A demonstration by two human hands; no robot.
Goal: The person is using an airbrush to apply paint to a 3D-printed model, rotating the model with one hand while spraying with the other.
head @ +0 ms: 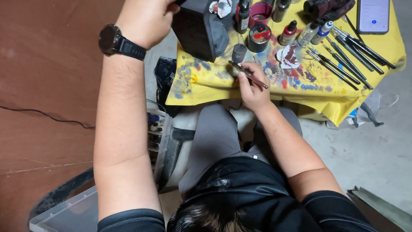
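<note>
Left hand [143,19] raised and curled closed, right hand [253,88] pinched shut, both forearms extended forward.

- I see a phone [373,15] lying at the far corner of the paint-smeared yellow cloth [206,83].
- Dropper bottles [308,33] stand beside a row of spare brushes [347,58].
- A clear plastic bin [71,212] sits on the floor.

The left hand [143,19], a black watch [112,39] on its wrist, grips a dark angular model [199,30] over the paint-smeared yellow cloth [206,83]; the right hand [253,88] pinches a thin brush [248,74] beside that model, with paint bottles [296,32] and spare brushes [347,58] farther along the cloth
</note>
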